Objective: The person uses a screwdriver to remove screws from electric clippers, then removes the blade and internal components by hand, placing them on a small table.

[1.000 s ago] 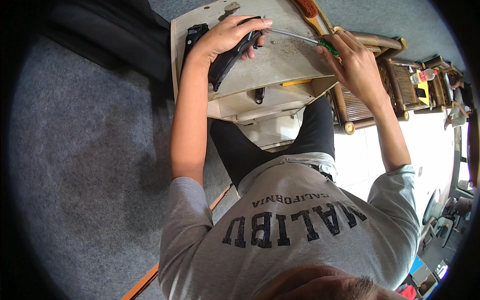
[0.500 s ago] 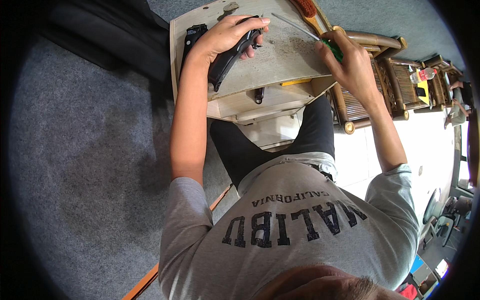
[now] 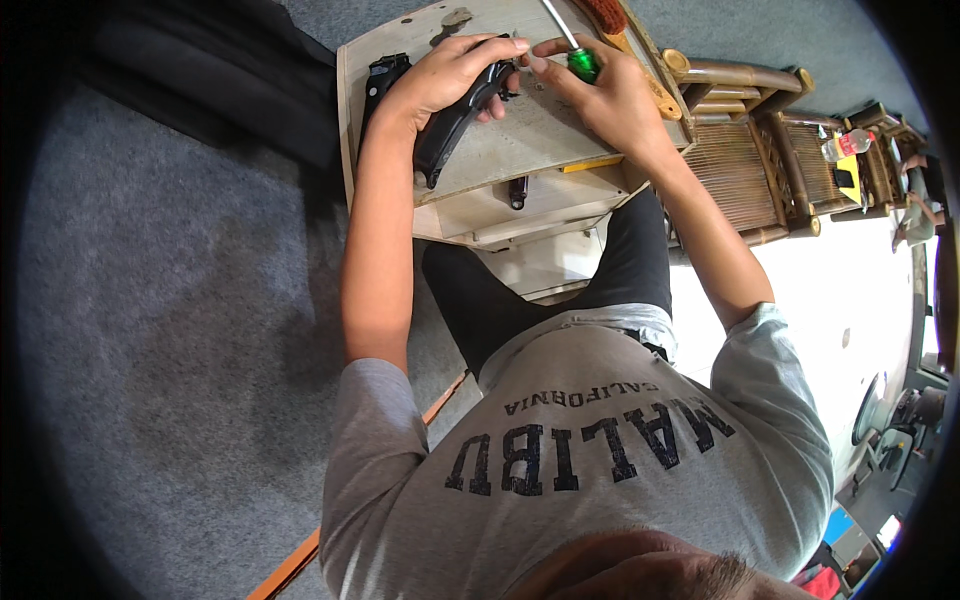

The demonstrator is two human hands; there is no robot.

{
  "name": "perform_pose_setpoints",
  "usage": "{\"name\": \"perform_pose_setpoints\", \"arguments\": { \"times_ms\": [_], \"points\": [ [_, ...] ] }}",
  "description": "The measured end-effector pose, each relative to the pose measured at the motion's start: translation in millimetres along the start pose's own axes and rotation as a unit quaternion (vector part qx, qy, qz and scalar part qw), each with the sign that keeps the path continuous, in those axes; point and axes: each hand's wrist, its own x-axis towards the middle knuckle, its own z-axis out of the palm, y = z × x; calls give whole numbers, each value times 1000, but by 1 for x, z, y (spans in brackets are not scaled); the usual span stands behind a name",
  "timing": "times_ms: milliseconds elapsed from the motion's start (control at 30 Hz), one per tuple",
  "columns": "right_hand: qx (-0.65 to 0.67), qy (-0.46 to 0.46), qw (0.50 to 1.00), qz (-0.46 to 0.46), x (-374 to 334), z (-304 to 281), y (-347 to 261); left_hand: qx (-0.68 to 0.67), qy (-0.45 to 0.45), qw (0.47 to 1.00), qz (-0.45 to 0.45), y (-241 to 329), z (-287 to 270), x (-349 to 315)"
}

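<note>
My left hand [image 3: 440, 82] is closed around a long, curved black housing [image 3: 447, 140] above the wooden top [image 3: 560, 140]. Its thumb and fingertips are at the housing's far end. My right hand [image 3: 622, 105] holds a screwdriver [image 3: 582, 65] by its green handle, the metal shaft pointing away from me. The right thumb and forefinger reach close to the left fingertips, near the housing's far end; whether they pinch a small part is too small to tell. A second black part [image 3: 386, 78] lies on the top, left of my left wrist.
A brush [image 3: 605, 14] with reddish bristles and a wooden handle lies at the right edge. Below the top, an open drawer [image 3: 455, 220] holds a small dark part [image 3: 518, 192]. Bamboo chairs [image 3: 735, 165] stand to the right, with a bottle [image 3: 848, 146] on one. Black cloth [image 3: 220, 80] hangs at the left.
My right hand has moved left with the screwdriver, up to the left fingertips. The screwdriver's shaft has swung from pointing left to pointing mostly away. My left hand has barely moved.
</note>
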Motion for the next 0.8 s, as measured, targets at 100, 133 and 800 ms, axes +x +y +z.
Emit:
{"name": "perform_pose_setpoints", "arguments": {
  "times_ms": [100,133,800],
  "points": [
    [-28,-1,999,-22,5,10,4,-1,4,1000,-1,-1,0,1],
    [-19,3,999,-37,6,12,4,-7,6,1000,-1,-2,-1,1],
    [-152,-130,962,-187,-32,-2,-3,-28,-7,1000,-4,-2,0,0]
  ]
}}
